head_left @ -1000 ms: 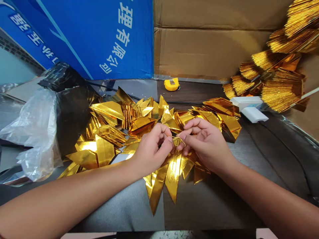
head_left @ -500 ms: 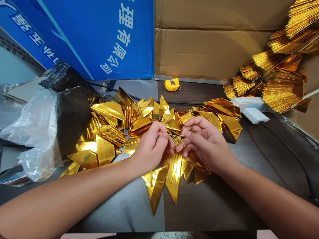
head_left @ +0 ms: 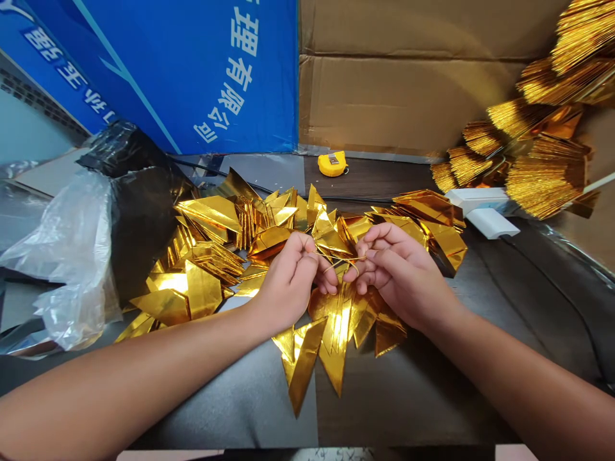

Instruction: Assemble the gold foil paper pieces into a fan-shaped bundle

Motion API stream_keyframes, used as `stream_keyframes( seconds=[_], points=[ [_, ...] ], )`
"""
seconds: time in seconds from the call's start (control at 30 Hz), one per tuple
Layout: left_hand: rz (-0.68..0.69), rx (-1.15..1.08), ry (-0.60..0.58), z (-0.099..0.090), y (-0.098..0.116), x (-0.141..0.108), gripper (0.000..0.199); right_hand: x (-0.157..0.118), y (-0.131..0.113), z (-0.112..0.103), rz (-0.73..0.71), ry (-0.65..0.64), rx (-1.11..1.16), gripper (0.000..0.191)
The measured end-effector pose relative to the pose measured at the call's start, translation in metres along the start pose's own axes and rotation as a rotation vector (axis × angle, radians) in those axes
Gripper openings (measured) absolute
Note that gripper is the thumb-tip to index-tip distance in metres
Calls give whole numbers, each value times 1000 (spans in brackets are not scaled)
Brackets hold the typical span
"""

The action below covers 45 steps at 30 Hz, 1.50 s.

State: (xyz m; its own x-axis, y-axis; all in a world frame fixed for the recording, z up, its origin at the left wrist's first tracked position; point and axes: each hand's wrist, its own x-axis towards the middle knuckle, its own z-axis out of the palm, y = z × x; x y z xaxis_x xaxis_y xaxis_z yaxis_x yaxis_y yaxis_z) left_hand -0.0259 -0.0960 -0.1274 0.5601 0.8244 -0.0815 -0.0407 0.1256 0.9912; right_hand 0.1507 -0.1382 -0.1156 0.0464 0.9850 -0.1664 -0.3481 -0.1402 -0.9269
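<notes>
A heap of folded gold foil triangles covers the middle of the dark table. My left hand and my right hand meet over the heap's near edge, fingertips close together. Both pinch a thin yellowish rubber band stretched between them. Below my hands a bunch of gold foil pieces fans out toward me, its upper end hidden under my fingers.
A blue printed box and a brown cardboard box stand at the back. A yellow tape measure lies before them. Bundled gold foil stacks pile at right above a white box. Clear and black plastic bags lie at left.
Both hands have shifted slightly away from me and the rubber band is pulled out longer between the fingertips. The foil bunch beneath has moved very little.
</notes>
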Motion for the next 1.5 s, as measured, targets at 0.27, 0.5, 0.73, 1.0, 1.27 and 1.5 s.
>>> stream_keyframes(
  seconds=[0.27, 0.5, 0.73, 1.0, 1.27, 1.5],
  points=[
    [90, 219, -132, -3, -2, -3, 12, -4, 6, 5, -122, -103, -82, 23],
    [139, 289, -170, -3, -2, -4, 12, -4, 8, 5, -80, -242, 25, 24],
    [83, 260, -122, -3, 3, -4, 11, -4, 5, 0, 15, -346, 116, 24],
    [-28, 41, -74, -2, 0, 0, 12, -1, 2, -7, -124, -426, 89, 25],
    [23, -16, -44, -2, -2, -2, 12, 3, 10, -14, -93, -449, -151, 20],
    [74, 31, -56, -1, -4, 0, 9, 0, 5, -2, -69, -395, -284, 30]
  ],
)
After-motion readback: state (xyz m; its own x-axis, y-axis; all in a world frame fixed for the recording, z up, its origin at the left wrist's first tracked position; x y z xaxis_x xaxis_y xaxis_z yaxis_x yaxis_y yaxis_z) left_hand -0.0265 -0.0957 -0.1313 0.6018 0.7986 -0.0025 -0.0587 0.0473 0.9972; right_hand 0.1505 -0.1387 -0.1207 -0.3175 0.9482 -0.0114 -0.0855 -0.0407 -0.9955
